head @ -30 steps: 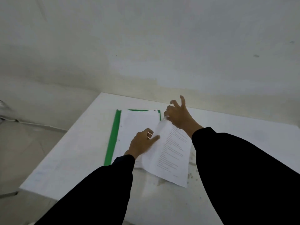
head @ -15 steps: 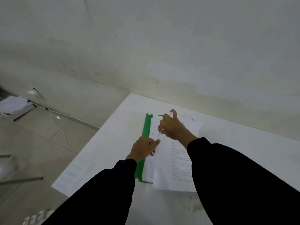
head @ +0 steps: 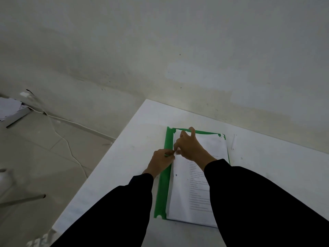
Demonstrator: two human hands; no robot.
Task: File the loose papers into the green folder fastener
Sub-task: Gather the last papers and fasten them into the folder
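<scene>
Green folder [head: 162, 191] under papers [head: 188, 196]; left hand [head: 161, 162], right hand [head: 191, 148] meet at spine.

There is one view only, taken from the person's head and aimed forward and steeply down. It looks along both dark sleeves to the white table [head: 124, 157], which fills the lower right at close range. The wall [head: 160, 41] fills the upper half, and the floor [head: 44, 157] shows at the lower left. The wide-angle lens bends the edges.
</scene>
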